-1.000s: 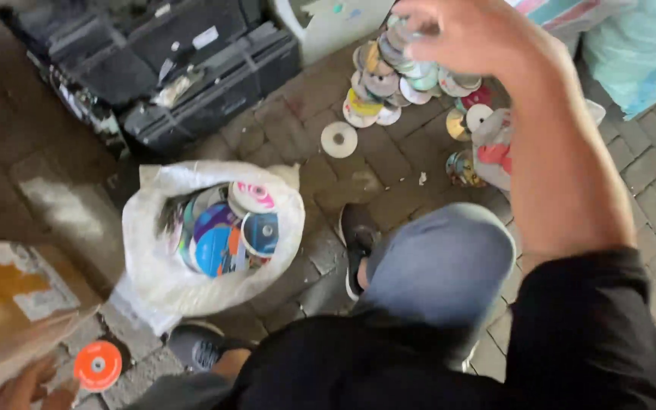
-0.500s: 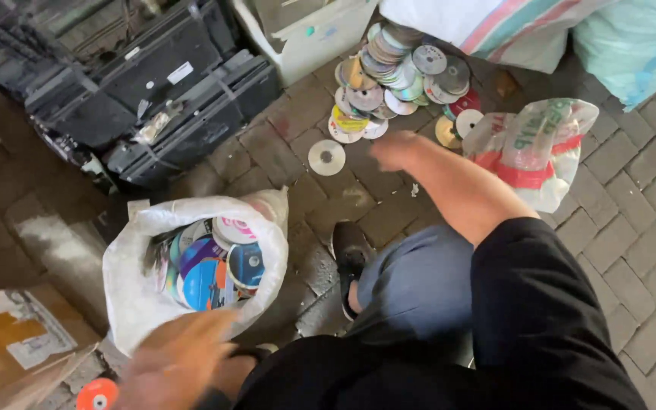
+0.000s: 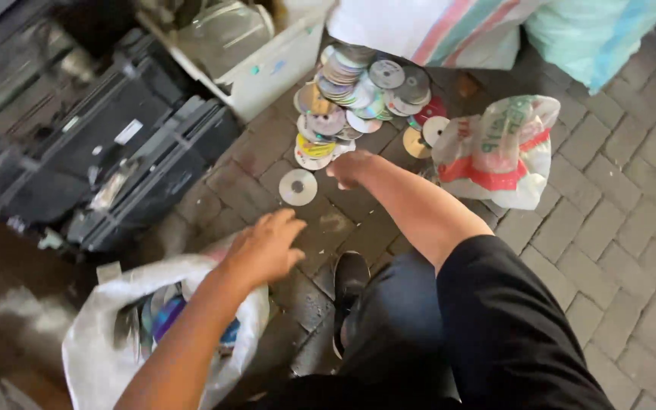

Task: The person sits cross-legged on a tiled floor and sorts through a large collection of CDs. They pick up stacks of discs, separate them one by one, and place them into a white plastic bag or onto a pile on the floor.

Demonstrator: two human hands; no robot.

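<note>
A heap of shiny discs (image 3: 358, 91) lies on the brick paving, with a single disc (image 3: 298, 187) apart from it on the near side. My right hand (image 3: 349, 167) hovers just right of that single disc, at the heap's near edge, fingers curled; I cannot tell if it holds anything. My left hand (image 3: 265, 247) is stretched forward with fingers apart and empty, above the rim of a white plastic bag (image 3: 108, 342) that holds several discs.
Black cases (image 3: 93, 152) and a white bin (image 3: 267, 61) stand at the back left. A printed plastic bag (image 3: 503, 152) lies right of the heap, with striped and teal sacks (image 3: 594, 30) behind. My shoe (image 3: 349, 285) rests on the paving.
My left hand has risen from the lower edge and reached forward over the white bag. My right hand has stayed near the single disc. The view has tilted toward the heap.
</note>
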